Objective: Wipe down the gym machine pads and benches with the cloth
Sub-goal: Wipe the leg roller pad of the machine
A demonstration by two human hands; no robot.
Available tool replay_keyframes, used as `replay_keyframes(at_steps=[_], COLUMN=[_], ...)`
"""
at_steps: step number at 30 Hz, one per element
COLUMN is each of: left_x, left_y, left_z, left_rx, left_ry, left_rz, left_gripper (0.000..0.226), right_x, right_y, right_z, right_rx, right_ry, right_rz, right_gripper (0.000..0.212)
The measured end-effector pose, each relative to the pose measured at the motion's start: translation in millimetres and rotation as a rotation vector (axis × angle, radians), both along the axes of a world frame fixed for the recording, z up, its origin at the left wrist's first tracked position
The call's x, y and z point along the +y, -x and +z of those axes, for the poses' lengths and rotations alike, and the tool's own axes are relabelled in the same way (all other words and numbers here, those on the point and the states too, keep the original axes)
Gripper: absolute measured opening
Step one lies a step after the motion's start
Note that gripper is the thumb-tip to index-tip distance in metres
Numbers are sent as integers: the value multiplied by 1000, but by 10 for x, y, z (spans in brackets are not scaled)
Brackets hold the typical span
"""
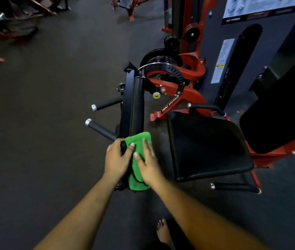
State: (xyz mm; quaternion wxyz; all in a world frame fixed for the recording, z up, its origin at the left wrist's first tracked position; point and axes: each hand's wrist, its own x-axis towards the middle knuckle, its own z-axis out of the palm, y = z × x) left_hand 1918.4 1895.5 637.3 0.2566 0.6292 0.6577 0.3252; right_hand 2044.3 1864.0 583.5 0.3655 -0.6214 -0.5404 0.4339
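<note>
A green cloth (139,141) lies draped over the near end of a long black roller pad (137,105) on a red and black gym machine. My right hand (147,163) presses flat on the cloth, fingers spread. My left hand (117,157) grips the near end of the pad's black frame, thumb curled over a black knob beside the cloth. The wide black seat pad (208,147) sits to the right of both hands, and a black back pad (278,120) rises behind it.
Two black grip handles with silver caps (99,127) stick out left of the roller pad. The red frame and weight stack housing (233,60) stand at the right. Other red machines (4,29) line the far left. My bare foot (163,231) is on the dark floor.
</note>
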Motion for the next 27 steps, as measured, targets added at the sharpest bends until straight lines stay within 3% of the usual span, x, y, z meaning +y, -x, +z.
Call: replay_keyframes(at_steps=[7, 27], left_x=[85, 1518], left_y=[126, -625], left_z=[-165, -405], left_rx=[-39, 148], left_ry=[108, 233], left_rz=[-48, -48], left_gripper=[63, 78], right_x=[181, 2965], right_y=[239, -287], right_z=[-141, -206], right_rx=[-125, -13], right_ry=[14, -6], right_rz=[-27, 42], right_gripper=[75, 79])
